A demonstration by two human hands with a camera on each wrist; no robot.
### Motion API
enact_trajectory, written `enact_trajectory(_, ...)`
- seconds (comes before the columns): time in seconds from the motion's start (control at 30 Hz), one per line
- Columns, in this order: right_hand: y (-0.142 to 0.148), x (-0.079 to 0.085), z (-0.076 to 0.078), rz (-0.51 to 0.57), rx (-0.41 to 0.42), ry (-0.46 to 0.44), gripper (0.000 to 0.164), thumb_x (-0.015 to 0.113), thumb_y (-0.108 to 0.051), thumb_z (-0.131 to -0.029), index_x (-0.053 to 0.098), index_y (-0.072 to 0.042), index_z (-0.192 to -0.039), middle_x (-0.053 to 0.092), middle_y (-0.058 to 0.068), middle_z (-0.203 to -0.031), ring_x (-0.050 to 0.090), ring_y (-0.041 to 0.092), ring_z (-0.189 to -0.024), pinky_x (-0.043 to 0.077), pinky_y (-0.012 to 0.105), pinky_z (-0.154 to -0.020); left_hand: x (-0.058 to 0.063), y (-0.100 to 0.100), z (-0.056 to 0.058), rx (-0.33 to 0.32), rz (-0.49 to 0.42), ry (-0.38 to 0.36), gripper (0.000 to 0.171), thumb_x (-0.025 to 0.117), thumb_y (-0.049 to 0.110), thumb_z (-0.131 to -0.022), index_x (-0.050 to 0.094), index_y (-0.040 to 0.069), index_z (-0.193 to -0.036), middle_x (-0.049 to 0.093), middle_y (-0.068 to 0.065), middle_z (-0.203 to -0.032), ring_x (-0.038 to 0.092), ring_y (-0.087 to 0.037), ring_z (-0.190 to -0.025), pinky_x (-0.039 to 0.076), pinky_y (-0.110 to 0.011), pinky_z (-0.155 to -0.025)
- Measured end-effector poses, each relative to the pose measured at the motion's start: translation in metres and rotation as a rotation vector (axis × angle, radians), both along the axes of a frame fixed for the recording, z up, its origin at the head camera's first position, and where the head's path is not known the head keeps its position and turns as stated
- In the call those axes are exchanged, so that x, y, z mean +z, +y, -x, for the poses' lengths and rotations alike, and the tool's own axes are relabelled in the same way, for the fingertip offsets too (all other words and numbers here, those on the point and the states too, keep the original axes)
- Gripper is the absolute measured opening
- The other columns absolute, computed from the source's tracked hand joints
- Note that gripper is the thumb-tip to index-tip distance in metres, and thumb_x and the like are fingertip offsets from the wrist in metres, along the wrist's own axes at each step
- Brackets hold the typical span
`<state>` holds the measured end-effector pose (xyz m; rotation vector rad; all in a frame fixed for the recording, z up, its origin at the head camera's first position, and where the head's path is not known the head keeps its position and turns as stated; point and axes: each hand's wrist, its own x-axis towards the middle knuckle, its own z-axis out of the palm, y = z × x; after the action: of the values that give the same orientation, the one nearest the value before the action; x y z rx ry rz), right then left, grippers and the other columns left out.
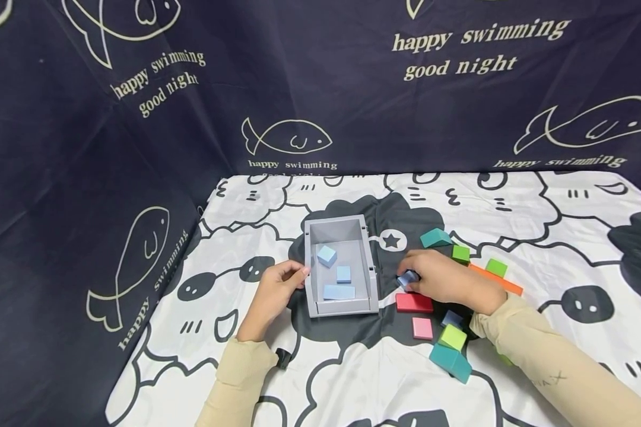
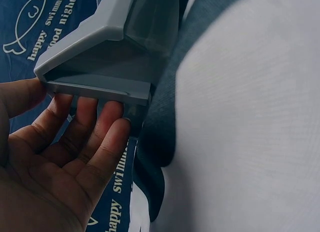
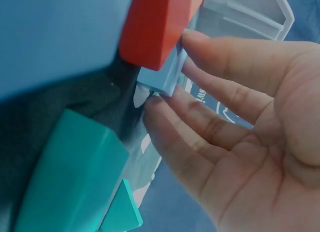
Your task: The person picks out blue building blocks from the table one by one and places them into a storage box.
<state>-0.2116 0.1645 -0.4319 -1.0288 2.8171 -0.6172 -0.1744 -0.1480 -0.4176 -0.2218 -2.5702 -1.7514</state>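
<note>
A grey plastic bin (image 1: 344, 307) holds three light blue blocks: one tilted cube (image 1: 327, 255), one square block (image 1: 343, 274) and a longer block (image 1: 339, 292). My left hand (image 1: 278, 290) pinches the bin's left edge. In the left wrist view, the thumb lies on one side of the bin's rim (image 2: 100, 91) and the fingers curl at the other. Right of the bin, my right hand (image 1: 443, 276) holds a blue block (image 1: 408, 278) between thumb and fingertips. The right wrist view shows that blue block (image 3: 162, 79) close beside a red block (image 3: 155, 31).
Near the right hand lie a red block (image 1: 413, 303), a pink block (image 1: 422, 328), a dark blue block (image 1: 451, 319), a yellow-green block (image 1: 453, 337) and a teal block (image 1: 451, 363). Behind the right wrist are another teal block (image 1: 435, 238), green blocks (image 1: 497, 267) and an orange strip (image 1: 497, 279).
</note>
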Motion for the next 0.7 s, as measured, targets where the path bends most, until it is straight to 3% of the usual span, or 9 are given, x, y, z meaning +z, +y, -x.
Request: enact_trajectory(0.7,-0.0064,-0.0007,-0.0009,-0.044,-0.047,-0.019,0.02,0.072,0.001,-0.07,0.07,-0.001,-0.09,0.063,0.009,-0.09,0.054,0.019,-0.074,0.052,0.034,-0.064,0.0023,0.001,-0.0016,0.005,0.002,-0.001,0.016,0.061,0.005,-0.091,0.066,-0.01,-0.087,0.062,-0.024,-0.077,0.059,-0.039,-0.075,0.051,-0.059,-0.074)
